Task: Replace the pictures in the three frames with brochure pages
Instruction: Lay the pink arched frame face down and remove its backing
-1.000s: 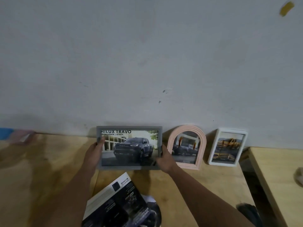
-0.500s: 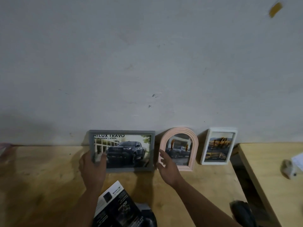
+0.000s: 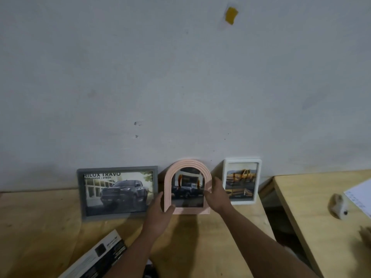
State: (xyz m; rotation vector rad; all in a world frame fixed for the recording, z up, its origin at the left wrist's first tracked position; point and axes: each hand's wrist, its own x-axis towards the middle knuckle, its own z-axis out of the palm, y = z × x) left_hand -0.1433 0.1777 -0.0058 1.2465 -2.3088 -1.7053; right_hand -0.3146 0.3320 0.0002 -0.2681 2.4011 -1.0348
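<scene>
Now both hands are off the grey frame [image 3: 117,194], which stands at 9 o'clock w/ brochure pic in; left hand [image 3: 160,212] & right hand [image 3: 217,195] grip the pink arch frame [image 3: 187,186] by its sides, white frame [image 3: 242,180] at 3 o'clock. Looks like final straightening.

You're at a plain work corner, more workshop or bare office than home: a scuffed grey wall [image 3: 180,77] with a yellow tape scrap [image 3: 231,15]. Two raw plywood tables [image 3: 40,227] stand apart, with car-brochure frames [image 3: 117,194] lined along the wall.
</scene>
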